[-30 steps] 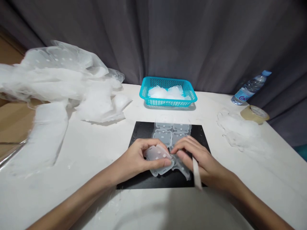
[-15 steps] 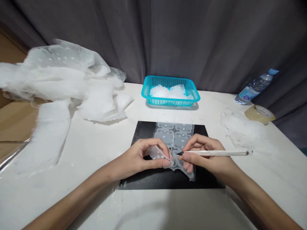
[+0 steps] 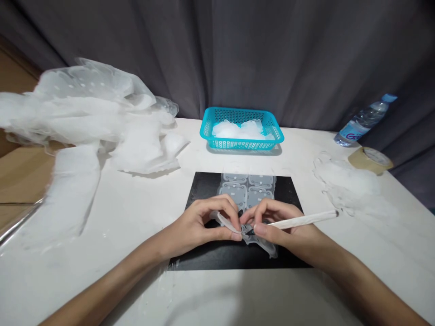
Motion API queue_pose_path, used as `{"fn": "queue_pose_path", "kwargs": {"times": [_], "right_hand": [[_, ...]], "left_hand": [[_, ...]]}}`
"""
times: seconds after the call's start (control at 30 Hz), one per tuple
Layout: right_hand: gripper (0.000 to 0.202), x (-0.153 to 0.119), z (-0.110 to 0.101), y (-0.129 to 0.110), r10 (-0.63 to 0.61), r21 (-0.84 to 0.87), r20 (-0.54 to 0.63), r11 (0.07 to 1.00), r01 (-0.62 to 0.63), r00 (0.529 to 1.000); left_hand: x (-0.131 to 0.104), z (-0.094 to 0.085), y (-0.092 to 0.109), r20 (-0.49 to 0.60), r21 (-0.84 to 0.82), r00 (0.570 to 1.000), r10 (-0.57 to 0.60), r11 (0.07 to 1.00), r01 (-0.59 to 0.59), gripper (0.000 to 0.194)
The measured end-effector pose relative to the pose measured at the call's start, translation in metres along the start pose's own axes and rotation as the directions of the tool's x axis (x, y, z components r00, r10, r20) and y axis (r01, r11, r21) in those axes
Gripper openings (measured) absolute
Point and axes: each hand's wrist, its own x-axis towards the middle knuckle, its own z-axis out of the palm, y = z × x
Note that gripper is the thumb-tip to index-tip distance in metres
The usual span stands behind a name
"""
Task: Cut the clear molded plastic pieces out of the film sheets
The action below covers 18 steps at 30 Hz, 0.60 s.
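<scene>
A translucent sheet (image 3: 260, 195) moulded with rounded square pads lies over a black mat (image 3: 204, 256) on the white table. My left hand (image 3: 207, 222) pinches a lifted, folded edge of this sheet between thumb and fingers. Close beside it, my right hand (image 3: 278, 224) is closed around a white-handled, pen-like tool (image 3: 306, 220). The tool's dark tip meets the sheet near my left fingertips, and my fingers partly cover it. A loose flap of the sheet hangs toward the mat's front, below both hands.
Behind the mat stands a blue basket (image 3: 244, 144) holding white translucent pieces. Piled translucent sheets (image 3: 102, 117) cover the left, beside a cardboard box (image 3: 23, 174). At the right are a water bottle (image 3: 363, 121), a tape roll (image 3: 370, 160) and thin scraps (image 3: 353, 181).
My right hand has moved left, closer to my left fingertips. The tool's tip has shifted left and down, and its handle now tilts upward to the right.
</scene>
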Motion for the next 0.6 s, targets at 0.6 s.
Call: {"fn": "queue_pose_path", "kwargs": {"times": [0.6], "right_hand": [[0.027, -0.0012, 0.0019, -0.0009, -0.035, -0.002, -0.084, 0.999, 0.035, 0.996]], "left_hand": [[-0.0007, 0.0027, -0.0046, -0.012, -0.031, 0.993, -0.121, 0.992, 0.121, 0.019]]}}
